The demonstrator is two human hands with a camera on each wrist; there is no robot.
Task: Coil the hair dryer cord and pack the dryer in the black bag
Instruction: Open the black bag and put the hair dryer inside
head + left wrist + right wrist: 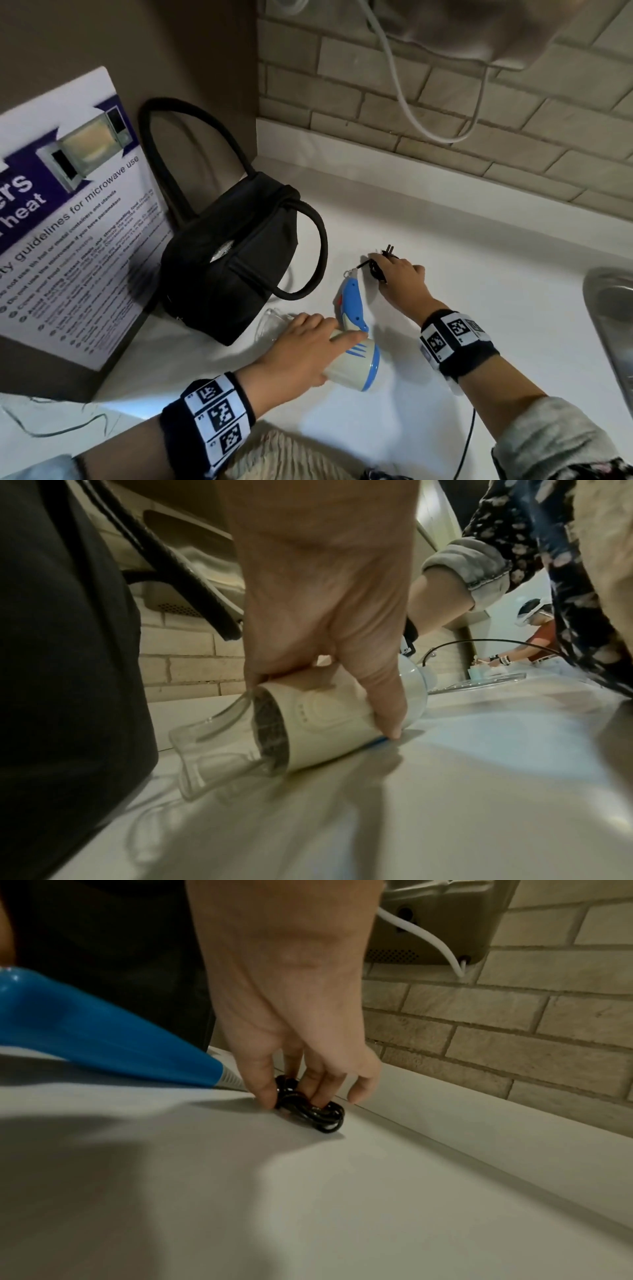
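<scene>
A white and blue hair dryer (356, 359) lies on the white counter (479, 274), its blue handle (352, 301) folded up toward the wall. My left hand (301, 346) grips the dryer's barrel (322, 723), thumb down its side; a clear nozzle (212, 753) sits on its front end. My right hand (400, 274) pinches the black cord, wound into a small bundle (308, 1107), against the counter just past the handle (103, 1031). The plug (388, 250) sticks out beyond my fingers. The black bag (233, 260) stands to the left, its top partly open, handles up.
A laminated microwave notice (68, 212) leans on the left wall beside the bag. A brick-tiled wall (445, 113) runs along the back, with a wall-mounted unit and white cable (404, 85) above. A steel sink (613, 315) edges the right. Another person works far off.
</scene>
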